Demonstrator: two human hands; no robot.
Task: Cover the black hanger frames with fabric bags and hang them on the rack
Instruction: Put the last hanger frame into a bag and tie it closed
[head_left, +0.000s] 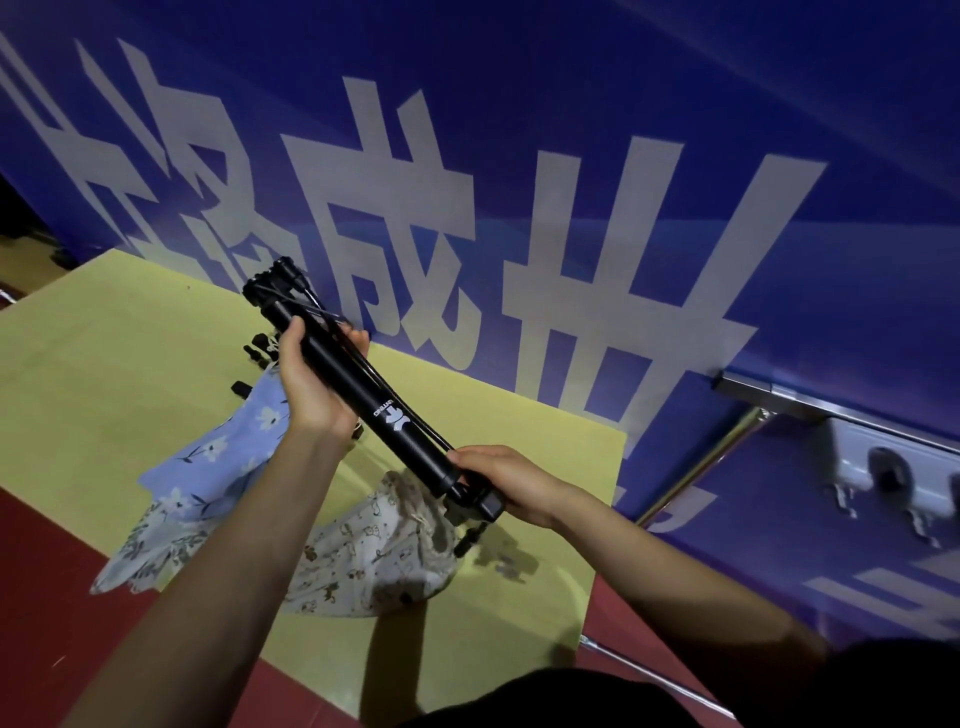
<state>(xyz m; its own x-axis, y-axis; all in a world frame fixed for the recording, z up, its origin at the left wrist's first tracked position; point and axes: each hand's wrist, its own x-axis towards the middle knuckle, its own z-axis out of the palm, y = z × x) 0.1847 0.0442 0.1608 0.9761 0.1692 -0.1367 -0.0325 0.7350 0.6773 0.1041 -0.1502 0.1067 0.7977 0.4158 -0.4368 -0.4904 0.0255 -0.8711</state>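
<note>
1. We see a large blue banner (571, 104) with big white characters filling the view from nine o'clock round to three o'clock, its surface catching a soft sheen.
2. Below it, a yellow-green worktop (104, 364) runs from nine o'clock towards six o'clock, its far edge against the banner.
3. Dark red floor (47, 597) shows at seven and eight o'clock and in a strip at five o'clock.
4. At three o'clock we note a grey metal bracket with hooks (883, 467); a metal rod (701, 462) slants beneath it.
5. The light is dim overall.

Black frame (363, 384), blue floral bag (223, 441), pale patterned bag (363, 561), yellow table (104, 364).
</note>
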